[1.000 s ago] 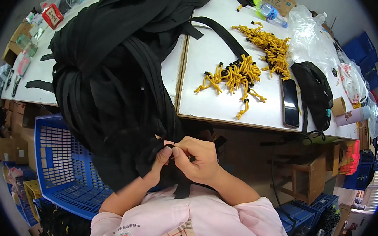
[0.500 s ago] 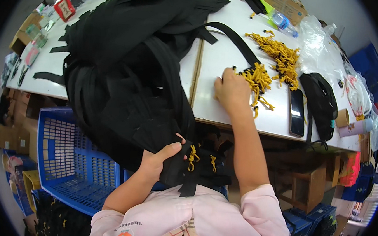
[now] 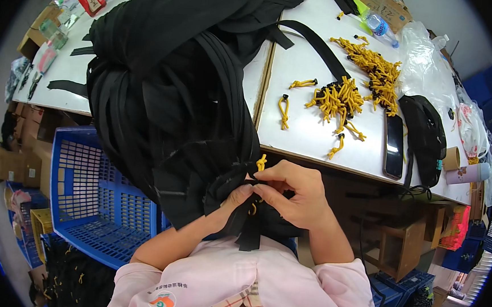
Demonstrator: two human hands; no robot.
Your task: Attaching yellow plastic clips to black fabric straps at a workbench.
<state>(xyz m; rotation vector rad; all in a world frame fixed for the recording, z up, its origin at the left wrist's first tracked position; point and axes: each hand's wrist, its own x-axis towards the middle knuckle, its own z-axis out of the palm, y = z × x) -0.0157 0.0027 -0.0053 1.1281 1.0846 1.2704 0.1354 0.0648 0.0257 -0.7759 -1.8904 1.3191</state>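
Over my lap, my left hand [image 3: 232, 203] pinches the end of a black webbing strap [image 3: 204, 179] between thumb and fingers. My right hand [image 3: 297, 192] meets it there, thumb and forefinger pinched on a short yellow cord loop [image 3: 261, 162] whose knotted end sticks up above the fingers. The exact contact between cord and strap is hidden by my fingertips. A big heap of black straps [image 3: 150, 50] runs from the table down to my lap. On the table at right lies a small pile of yellow cord loops [image 3: 341, 98] with black ends, with a larger pile [image 3: 377, 71] behind.
Loose cord loops [image 3: 283, 111] lie left of the small pile. A phone [image 3: 393, 147], a black pouch [image 3: 424, 137] and a pink-white tumbler [image 3: 467, 173] stand along the right. A blue crate [image 3: 104, 223] sits left of my lap, below the table edge. A water bottle [image 3: 380, 27] lies far right.
My right hand has come from the small pile down to my left hand, bringing a yellow cord loop. Two loops now show apart, left of that pile. My left hand has shifted slightly right.
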